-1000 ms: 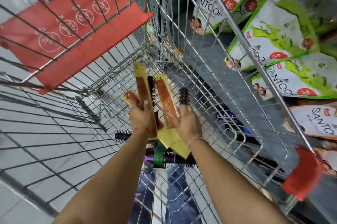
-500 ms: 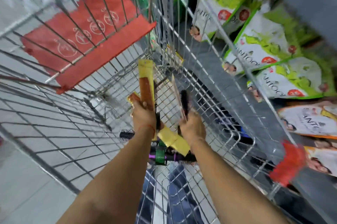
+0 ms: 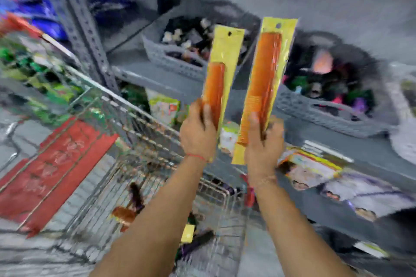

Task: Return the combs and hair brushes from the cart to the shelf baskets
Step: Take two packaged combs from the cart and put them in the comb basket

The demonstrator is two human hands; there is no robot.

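Observation:
My left hand (image 3: 198, 132) grips an orange-brown comb in a yellow packet (image 3: 221, 69), held upright. In my right hand (image 3: 263, 141) is a second, longer packaged comb (image 3: 263, 87), also upright; something dark shows behind it in that hand, too blurred to name. Both packets are raised in front of two grey shelf baskets, the left basket (image 3: 171, 60) and the right basket (image 3: 326, 110), each filled with dark hair items. Below my arms the wire cart (image 3: 157, 132) holds another packaged comb (image 3: 123, 214) and a dark brush (image 3: 198, 240).
The cart's red seat flap (image 3: 56, 168) is at the left. A grey metal shelf (image 3: 157, 78) carries the baskets, with a perforated upright post (image 3: 90, 35) to the left. Printed product packets (image 3: 310, 168) lie on the lower shelf at right.
Both hands have lifted out of the cart with the packaged combs and risen to shelf height. The view has swung up from the cart floor to the shelf baskets.

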